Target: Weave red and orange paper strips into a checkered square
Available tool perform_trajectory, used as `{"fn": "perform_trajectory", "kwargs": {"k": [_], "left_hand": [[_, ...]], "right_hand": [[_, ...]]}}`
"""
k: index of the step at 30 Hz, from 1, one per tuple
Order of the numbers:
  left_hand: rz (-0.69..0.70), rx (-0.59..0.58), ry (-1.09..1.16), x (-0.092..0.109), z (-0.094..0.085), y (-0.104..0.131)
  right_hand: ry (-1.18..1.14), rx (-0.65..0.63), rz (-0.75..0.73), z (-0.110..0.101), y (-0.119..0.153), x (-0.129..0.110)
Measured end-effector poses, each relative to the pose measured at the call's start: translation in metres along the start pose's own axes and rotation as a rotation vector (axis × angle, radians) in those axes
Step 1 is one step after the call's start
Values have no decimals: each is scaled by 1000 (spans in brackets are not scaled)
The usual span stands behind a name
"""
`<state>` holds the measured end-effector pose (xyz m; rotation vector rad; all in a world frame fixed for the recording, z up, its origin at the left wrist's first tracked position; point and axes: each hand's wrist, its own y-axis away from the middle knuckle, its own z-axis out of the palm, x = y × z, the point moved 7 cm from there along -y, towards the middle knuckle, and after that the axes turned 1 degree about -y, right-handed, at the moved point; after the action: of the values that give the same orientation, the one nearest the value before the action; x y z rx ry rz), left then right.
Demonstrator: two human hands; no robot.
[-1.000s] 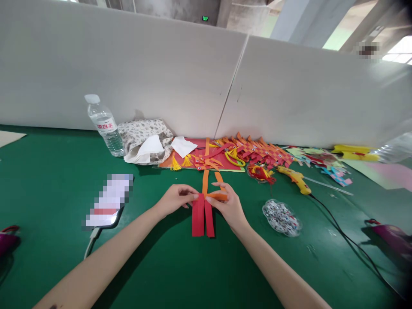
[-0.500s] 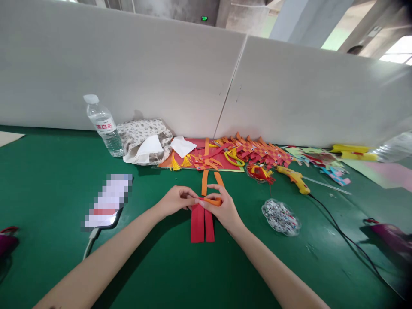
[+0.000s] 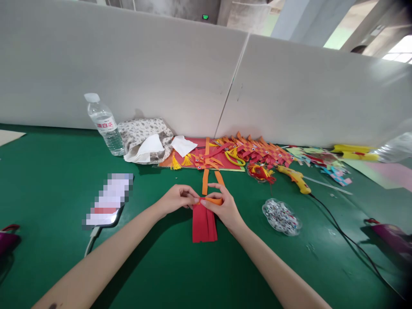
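Observation:
Several red strips (image 3: 204,224), which look like paper, hang side by side toward me, their top ends between my hands. My left hand (image 3: 179,201) pinches the upper left corner of these strips, its fingers closed. With thumb and forefinger my right hand (image 3: 223,207) grips their upper right end, along with an orange strip (image 3: 213,201) that runs across the top and curls at its right end. Just beyond my fingers lie two more orange strips, one upright (image 3: 205,182) and one slanted (image 3: 219,177). How the orange and red strips cross is hidden by my fingertips.
Red and orange woven paper pieces (image 3: 254,150) lie along the partition (image 3: 161,64). To the right are a yellow glue gun (image 3: 294,179) with its cord and a dish of small googly eyes (image 3: 281,216). A phone (image 3: 109,199), water bottle (image 3: 106,126) and tissue pouch (image 3: 144,137) stand left.
The red strips have drawn together; the gap between them has closed and they now overlap. Both hands keep their pinch in nearly the same place.

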<state>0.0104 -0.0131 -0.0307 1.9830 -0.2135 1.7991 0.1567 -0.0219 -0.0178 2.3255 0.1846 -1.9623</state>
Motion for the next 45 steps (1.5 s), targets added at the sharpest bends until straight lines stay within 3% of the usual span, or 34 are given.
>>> {"fn": "perform_trajectory", "kwargs": {"k": [21,29,36,45], "left_hand": [[56,-66,90,-3,5,-4],[58,-52,88,-4,4,-4],[50,-22,57,-4,1,-5],[49,-10,44,-3,2,-3]], "right_hand": [[-2,-15,-50,-1,-3,-3],[27,-47,-83,3,-1,-4],[-50,45,-76,-4,-1,-5],[-25,4,-110,0,-1,-6]]}}
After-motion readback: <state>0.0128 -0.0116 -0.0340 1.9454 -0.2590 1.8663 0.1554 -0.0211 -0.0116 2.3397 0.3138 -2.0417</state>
